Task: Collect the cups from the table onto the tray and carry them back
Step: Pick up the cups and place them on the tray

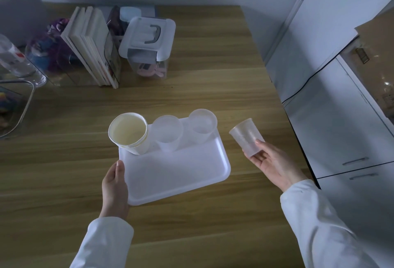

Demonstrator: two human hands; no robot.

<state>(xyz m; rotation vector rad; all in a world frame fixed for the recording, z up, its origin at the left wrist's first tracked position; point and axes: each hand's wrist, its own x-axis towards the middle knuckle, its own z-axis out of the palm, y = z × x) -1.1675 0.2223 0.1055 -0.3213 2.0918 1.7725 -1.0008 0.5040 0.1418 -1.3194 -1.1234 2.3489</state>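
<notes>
Left hand (pixel 115 186) gripped the tray (pixel 181 174) edge; right hand (pixel 270 161) clutched a clear cup (pixel 247 136) just right of the tray.

We see from one wide-angle camera worn on the head, looking forward and steeply down at the table (pixel 191 76), close over both hands, with the far wall along the top edge.

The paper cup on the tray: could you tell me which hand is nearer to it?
Left. The left hand grips the tray edge just below the paper cup; the right hand is beyond the tray's far side, holding a clear cup.
</notes>
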